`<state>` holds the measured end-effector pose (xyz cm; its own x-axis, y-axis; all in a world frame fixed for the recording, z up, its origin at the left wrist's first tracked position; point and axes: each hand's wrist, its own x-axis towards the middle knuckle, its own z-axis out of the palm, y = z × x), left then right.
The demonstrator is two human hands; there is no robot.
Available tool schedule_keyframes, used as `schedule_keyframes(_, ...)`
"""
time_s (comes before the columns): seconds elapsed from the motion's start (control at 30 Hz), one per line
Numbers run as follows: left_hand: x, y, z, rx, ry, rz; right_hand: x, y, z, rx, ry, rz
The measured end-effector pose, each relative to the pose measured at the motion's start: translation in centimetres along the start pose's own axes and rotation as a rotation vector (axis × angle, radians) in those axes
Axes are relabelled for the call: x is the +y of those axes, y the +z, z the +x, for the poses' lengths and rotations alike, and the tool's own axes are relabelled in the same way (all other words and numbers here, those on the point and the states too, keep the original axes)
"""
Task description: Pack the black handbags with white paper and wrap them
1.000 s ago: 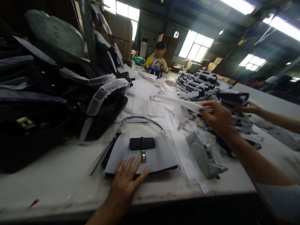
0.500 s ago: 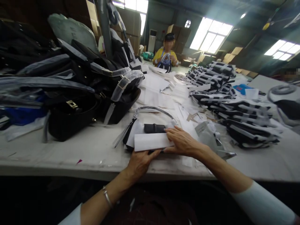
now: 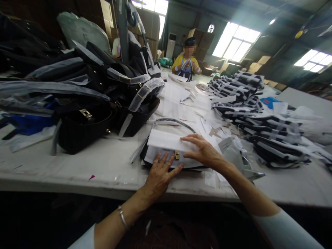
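A black handbag [image 3: 145, 165] lies on the table in front of me, its plastic-wrapped handle [image 3: 176, 121] arching away at the back. White paper [image 3: 163, 139] covers its upper part, and more white sheet lies over its front around a gold clasp [image 3: 177, 154]. My left hand [image 3: 161, 173] rests on the lower front of the bag, left of the clasp, fingers spread. On the right side, my right hand [image 3: 203, 150] is at the paper with its thumb and fingers apart, the fingertips touching the paper's edge.
Black handbags with wrapped straps [image 3: 88, 128] are heaped at left. Strapped dark bundles [image 3: 269, 126] are stacked at right. Loose white sheets [image 3: 173, 93] spread behind the bag. Across the table sits a person in yellow [image 3: 178, 62]. The table edge [image 3: 77, 192] is close to me.
The white paper has turned back over the dark tab at the top, and the gold clasp now shows. My left hand has moved up onto the bag's front and spread its fingers.
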<state>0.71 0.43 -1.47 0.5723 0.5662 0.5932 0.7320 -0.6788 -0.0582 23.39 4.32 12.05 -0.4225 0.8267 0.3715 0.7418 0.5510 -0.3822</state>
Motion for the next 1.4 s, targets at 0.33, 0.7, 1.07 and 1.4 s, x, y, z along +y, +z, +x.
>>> schedule_keyframes(0.33,0.0,-0.6,0.2,-0.019,-0.008,-0.031,1.8,5.4,-3.0,-0.098,-0.066,-0.355)
schedule_keyframes(0.7,-0.2,-1.1,0.0,0.067,0.0,-0.138,1.9,7.0,-5.5,0.065,-0.239,-0.218)
schedule_keyframes(1.07,-0.2,-1.3,-0.1,0.102,0.023,-0.163,2.0,7.3,-6.4,0.227,-0.342,-0.152)
schedule_keyframes(1.4,-0.6,-2.4,-0.2,0.179,0.105,-0.231,1.4,7.1,-5.8,0.029,-0.255,-0.28)
